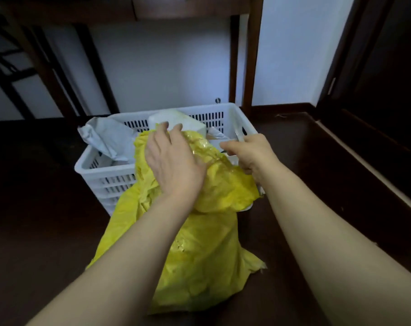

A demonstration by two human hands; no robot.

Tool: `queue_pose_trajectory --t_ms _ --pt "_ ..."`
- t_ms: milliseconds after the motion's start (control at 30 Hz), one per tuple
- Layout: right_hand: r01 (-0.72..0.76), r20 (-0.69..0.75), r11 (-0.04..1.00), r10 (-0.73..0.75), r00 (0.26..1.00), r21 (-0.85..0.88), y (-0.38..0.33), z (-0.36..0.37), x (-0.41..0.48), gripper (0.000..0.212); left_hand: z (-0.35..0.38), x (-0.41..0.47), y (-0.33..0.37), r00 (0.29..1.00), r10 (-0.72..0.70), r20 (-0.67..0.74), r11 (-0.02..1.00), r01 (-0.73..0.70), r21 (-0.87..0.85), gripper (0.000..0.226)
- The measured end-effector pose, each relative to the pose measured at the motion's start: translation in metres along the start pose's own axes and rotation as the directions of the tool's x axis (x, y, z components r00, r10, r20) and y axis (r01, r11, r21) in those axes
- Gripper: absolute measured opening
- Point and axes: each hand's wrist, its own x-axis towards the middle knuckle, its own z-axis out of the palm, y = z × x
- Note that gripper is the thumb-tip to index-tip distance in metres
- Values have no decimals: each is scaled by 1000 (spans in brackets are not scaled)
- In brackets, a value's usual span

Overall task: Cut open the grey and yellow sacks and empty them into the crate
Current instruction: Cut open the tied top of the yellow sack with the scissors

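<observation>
The left hand (174,161) lay spread flat on the yellow sack (199,243) draped over the white crate's (91,161) near rim; the right hand (251,152) gripped scissors (238,135) just right of it.

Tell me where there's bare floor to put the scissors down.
Bare dark floor lies left of the yellow sack and white crate, and right of the right hand toward the baseboard. The crate is crowded: grey sack, white block.
</observation>
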Motion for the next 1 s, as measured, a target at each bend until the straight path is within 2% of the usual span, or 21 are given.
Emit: queue_pose_trajectory --t_ms 67,133,200,300,367,467,533,600,700,733,800,867,933,1000 --pt "18 14 1000 -18 1000 -25 -2 20 -6 18 -6 1 -22 988 -154 -7 976 151 -156 63" --pt "5 45 999 -2 999 -53 -4 37 -11 14 -9 2 -40 960 -278 38 889 272 -368 62" --pt "-10 105 996 18 994 -83 -6 53 -16 14 -11 1 -55 935 -353 41 790 321 -522 66" --pt "-11 241 995 34 970 -97 -7 70 -24 19 -13 -1 -71 897 -434 84 681 387 -622 92" --pt "22 340 986 36 940 -165 -7 77 -28 16 -14 -4 -80 868 -475 147 637 454 -623 109" --pt "111 428 929 55 902 -354 -13 80 -32 13 -11 -1 -88 857 -471 210 558 474 -681 109" --pt "167 380 857 36 924 -488 -23 74 -36 12 -10 0 -88 863 -423 278 434 462 -773 99" --pt "232 271 806 -93 958 -544 -36 61 -38 10 -8 1 -87 868 -384 315 307 442 -843 85" --pt "332 120 783 -318 940 -526 -58 39 -41 8 -8 6 -86 859 -361 362 62 410 -910 74" --pt "358 91 762 -371 924 -540 -64 32 -41 8 -8 7 -86 857 -363 365 18 399 -917 73" --pt "384 86 733 -409 908 -562 -68 21 -40 6 -7 10 -86 859 -374 349 -8 373 -928 73" --pt "344 162 720 -312 936 -602 -65 17 -38 19 -7 13 -85 867 -375 328 -32 342 -939 74" --pt "260 276 727 -100 956 -635 -57 18 -39 42 -9 14 -83 868 -387 312 -57 315 -947 77" --pt "219 387 720 75 919 -659 -46 19 -37 63 -11 15 -83 866 -396 305 -68 304 -950 80"
